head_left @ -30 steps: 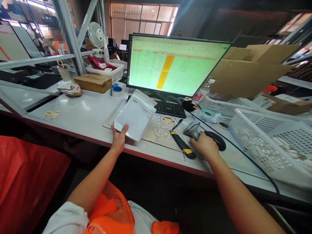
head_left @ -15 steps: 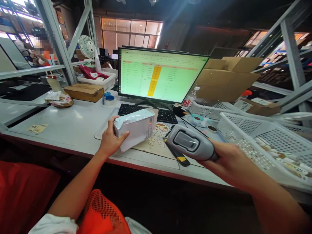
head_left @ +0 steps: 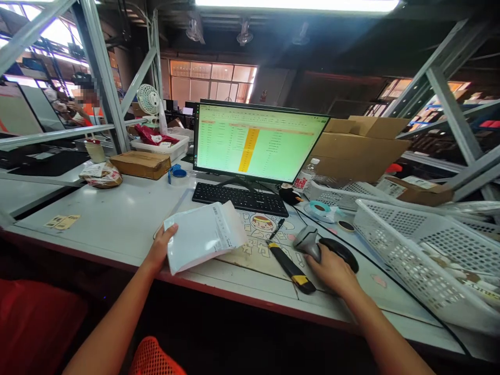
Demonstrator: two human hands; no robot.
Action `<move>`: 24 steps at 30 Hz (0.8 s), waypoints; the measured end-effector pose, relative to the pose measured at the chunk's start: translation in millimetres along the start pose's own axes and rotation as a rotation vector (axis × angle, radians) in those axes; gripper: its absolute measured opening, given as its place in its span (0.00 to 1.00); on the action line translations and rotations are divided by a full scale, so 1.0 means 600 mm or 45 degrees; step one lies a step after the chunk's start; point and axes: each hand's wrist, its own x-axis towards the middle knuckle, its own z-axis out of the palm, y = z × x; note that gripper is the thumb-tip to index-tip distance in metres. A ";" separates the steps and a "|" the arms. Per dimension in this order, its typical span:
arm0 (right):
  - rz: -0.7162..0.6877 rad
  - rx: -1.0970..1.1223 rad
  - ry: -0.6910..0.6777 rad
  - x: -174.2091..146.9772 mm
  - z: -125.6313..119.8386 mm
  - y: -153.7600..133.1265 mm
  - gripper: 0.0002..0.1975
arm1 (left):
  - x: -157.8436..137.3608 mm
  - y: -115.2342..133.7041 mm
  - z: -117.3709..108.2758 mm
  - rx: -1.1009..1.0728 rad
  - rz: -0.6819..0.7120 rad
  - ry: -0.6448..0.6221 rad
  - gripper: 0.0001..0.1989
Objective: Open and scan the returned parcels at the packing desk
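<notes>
A flat white mailer package point(head_left: 201, 237) with printing along its far side is pinched at its near left edge by my left hand point(head_left: 159, 247), thumb on top. It is tilted just above the desk's front edge. My right hand point(head_left: 332, 271) is closed around the handle of a grey barcode scanner point(head_left: 307, 240), low over the desk mat. Right beside that hand lies a black computer mouse point(head_left: 342, 254), partly covered by it. A black and yellow utility knife point(head_left: 291, 265) and a black pen point(head_left: 278, 228) rest on the mat, left of the scanner.
A monitor point(head_left: 258, 143) stands behind a black keyboard point(head_left: 238, 198). At the right is a white perforated basket point(head_left: 406, 260) with small items, a cable running in front. Blue tape point(head_left: 178, 174) and a cardboard box point(head_left: 141, 164) stand at the left. A co-worker point(head_left: 88, 104) is far left.
My right hand has lowered the scanner from above the desk to beside the mouse. The package in my left hand has turned, its broad white face now up, and moved slightly left and down.
</notes>
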 end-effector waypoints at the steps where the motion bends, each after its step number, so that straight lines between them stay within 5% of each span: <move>1: 0.015 -0.010 -0.024 0.000 -0.005 -0.001 0.32 | 0.003 -0.005 -0.001 -0.044 -0.023 0.014 0.36; 5: 0.099 0.071 0.188 0.017 -0.062 -0.045 0.34 | 0.011 -0.017 0.000 -0.084 -0.053 0.057 0.39; 7: -0.005 0.186 0.335 0.046 -0.085 -0.094 0.29 | 0.011 -0.017 -0.001 -0.083 -0.059 0.062 0.41; 10: -0.271 0.285 0.093 0.104 -0.085 -0.181 0.27 | 0.009 -0.017 -0.002 -0.099 -0.073 0.078 0.42; 14: -0.268 0.325 -0.023 0.163 -0.053 -0.260 0.28 | 0.008 -0.020 -0.006 -0.148 -0.076 0.113 0.42; 20: -0.244 0.528 -0.177 0.179 -0.061 -0.286 0.24 | 0.010 -0.023 -0.006 -0.154 -0.050 0.060 0.41; 24: -0.483 0.864 -0.379 0.129 -0.105 -0.301 0.34 | 0.008 -0.020 -0.005 -0.167 -0.047 0.032 0.40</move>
